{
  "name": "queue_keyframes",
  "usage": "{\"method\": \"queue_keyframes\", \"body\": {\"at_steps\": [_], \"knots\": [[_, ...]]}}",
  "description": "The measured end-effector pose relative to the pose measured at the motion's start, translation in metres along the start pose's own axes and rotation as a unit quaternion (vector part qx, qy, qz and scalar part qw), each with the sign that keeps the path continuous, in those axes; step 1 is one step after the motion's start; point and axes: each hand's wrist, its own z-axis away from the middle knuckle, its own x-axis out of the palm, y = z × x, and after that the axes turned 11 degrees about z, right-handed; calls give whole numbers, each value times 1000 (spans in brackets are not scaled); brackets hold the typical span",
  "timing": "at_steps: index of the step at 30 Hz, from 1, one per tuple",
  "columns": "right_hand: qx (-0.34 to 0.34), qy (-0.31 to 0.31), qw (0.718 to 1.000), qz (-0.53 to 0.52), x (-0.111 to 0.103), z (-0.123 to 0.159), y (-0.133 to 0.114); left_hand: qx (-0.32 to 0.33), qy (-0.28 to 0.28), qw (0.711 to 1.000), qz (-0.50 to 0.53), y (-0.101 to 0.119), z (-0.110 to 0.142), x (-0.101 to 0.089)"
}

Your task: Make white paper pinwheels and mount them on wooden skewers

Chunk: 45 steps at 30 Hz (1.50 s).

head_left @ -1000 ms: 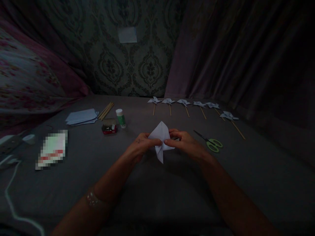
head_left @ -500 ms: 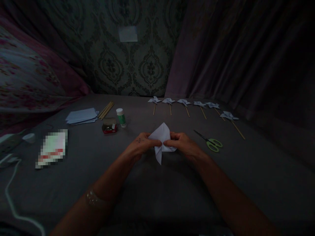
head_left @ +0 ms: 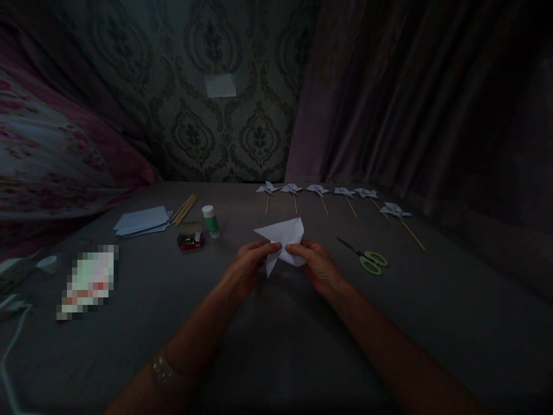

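Note:
A white paper pinwheel [head_left: 286, 231], without a stick, is held up between both hands above the grey cloth. My left hand [head_left: 250, 262] pinches it from the left, thumb near its centre. From the other side my right hand [head_left: 317, 262] grips it, its thumb also pressing close to the middle. The fingers behind the paper are partly hidden. Scissors with green handles [head_left: 372, 262] lie to the right of my right hand, blades slightly apart. Left of the pinwheel stand a green and white glue stick [head_left: 211, 221] and an opened small red box [head_left: 190, 239] with metallic bits inside.
Several finished pinwheels on sticks [head_left: 318, 190] lie in a row at the back right. Wooden sticks [head_left: 185, 208] and a stack of white paper [head_left: 142, 221] lie at the back left. A blurred-out packet [head_left: 88, 282], a white cap [head_left: 46, 264] and a white cable [head_left: 12, 357] are farther left.
The paper has turned between my hands, so one point now sticks out to the upper left. Both hands still hold it, and the whole view has tilted slightly upward.

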Motion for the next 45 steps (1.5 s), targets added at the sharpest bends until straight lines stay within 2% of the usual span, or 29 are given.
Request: {"method": "queue_keyframes", "body": {"at_steps": [3,9,19,22,25,31,36,40,45], "knots": [[-9,2,1000,21,1,1,3,-16,6,999,26,-5,0,3],[-21,-2,998,51,2,1,6,1,54,999,-2,-2,3,6],[-8,-11,998,60,6,5,2,30,78,995,-54,-3,3,3],[-2,-7,998,67,5,5,-2,26,66,997,-44,-4,3,3],[-24,20,996,78,1,4,-8,0,46,999,-24,-4,3,3],[-87,139,978,131,-7,-3,-14,-35,57,998,-8,-4,3,6],[-178,168,950,195,-8,-5,-12,-37,65,997,-14,-2,4,7],[-159,150,949,229,-9,-5,-12,-9,50,997,-50,-1,5,7],[-107,168,966,167,-10,-6,-15,38,29,991,-121,-2,8,8]]}}
